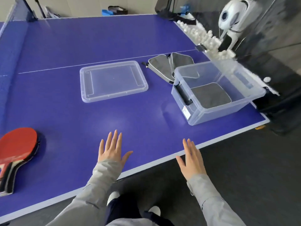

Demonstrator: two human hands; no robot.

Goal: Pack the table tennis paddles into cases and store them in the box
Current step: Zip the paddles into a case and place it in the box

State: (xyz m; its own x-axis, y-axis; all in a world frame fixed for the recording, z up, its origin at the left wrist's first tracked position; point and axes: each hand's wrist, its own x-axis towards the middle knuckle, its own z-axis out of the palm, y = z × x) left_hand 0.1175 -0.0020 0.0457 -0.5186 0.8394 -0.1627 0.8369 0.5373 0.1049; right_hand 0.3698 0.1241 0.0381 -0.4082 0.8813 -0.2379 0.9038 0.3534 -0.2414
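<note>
A stack of red-faced paddles (pixel 17 145) lies at the table's near left edge, handles toward me. A clear plastic box (pixel 216 93) stands at the right edge with one grey case (pixel 210 95) lying flat inside it. Two more grey cases (pixel 164 66) lie overlapping just behind the box. The box's clear lid (pixel 113 80) rests upside down in the middle of the table. My left hand (pixel 112 149) hovers flat with straight fingers over the near edge, holding nothing. My right hand (pixel 192 159) is spread the same way at the table's edge, also empty.
The blue table (pixel 97 46) has a white centre line and its net at far left. A trough of white balls (pixel 206 39) runs along the right end, beside a white ball machine (pixel 231 17). Dark floor lies below the near edge.
</note>
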